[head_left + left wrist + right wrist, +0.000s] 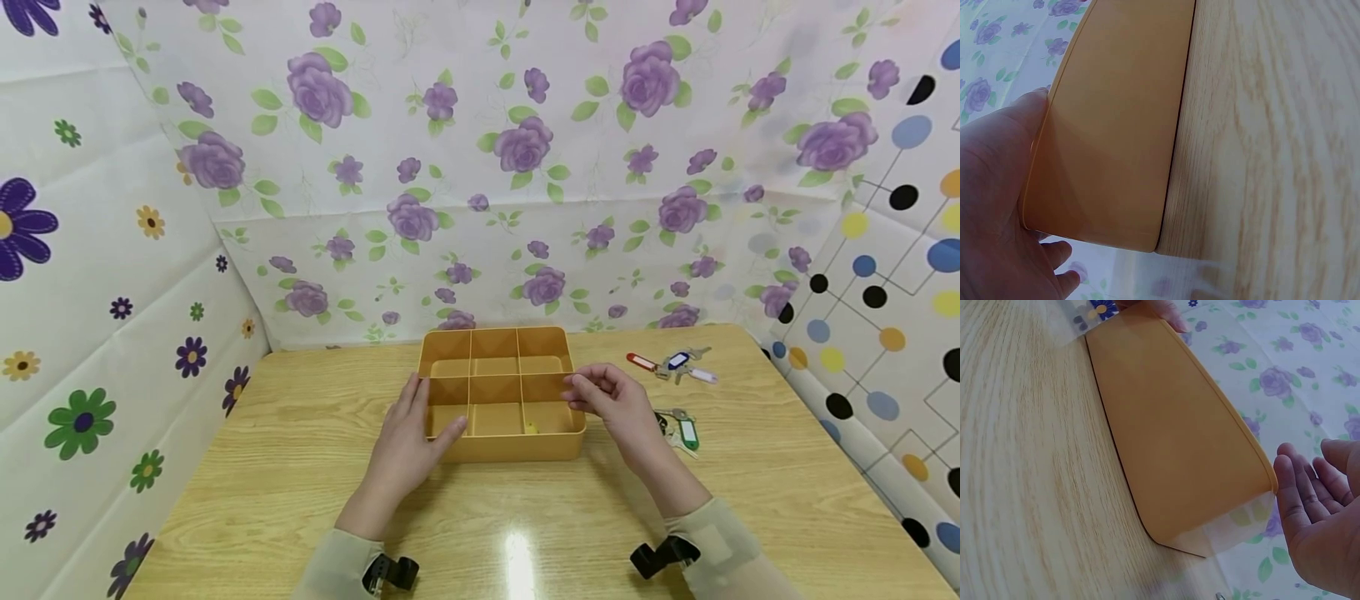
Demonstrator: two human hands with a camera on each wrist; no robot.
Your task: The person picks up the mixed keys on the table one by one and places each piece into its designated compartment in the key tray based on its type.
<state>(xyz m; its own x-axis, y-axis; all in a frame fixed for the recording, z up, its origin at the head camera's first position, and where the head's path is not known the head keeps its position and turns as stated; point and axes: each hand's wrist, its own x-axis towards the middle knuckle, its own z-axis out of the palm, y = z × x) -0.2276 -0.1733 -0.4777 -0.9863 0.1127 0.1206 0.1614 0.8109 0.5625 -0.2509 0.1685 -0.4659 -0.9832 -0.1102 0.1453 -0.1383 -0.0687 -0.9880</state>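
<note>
A yellow-orange organizer box (pixel 506 448) with six compartments sits on the table. My left hand (pixel 408 437) grips its front left corner, thumb over the front rim and fingers along the left wall; the left wrist view shows the thumb on the rim of the box (pixel 1110 137). My right hand (pixel 611 404) is at the box's right rim, fingers loosely bent. In the right wrist view, the right hand's fingers (pixel 1297 500) lie right at the box's corner, with a gap below the thumb. A small yellow thing (pixel 532 428) lies in the front right compartment.
Keys with red (pixel 641 362), blue (pixel 677 361) and lilac tags (pixel 702 376) lie right of the box. Nearer, partly behind my right hand, are keys with a green tag (pixel 688 433). A flowered cloth (pixel 480 283) hangs behind the wooden table (pixel 510 517).
</note>
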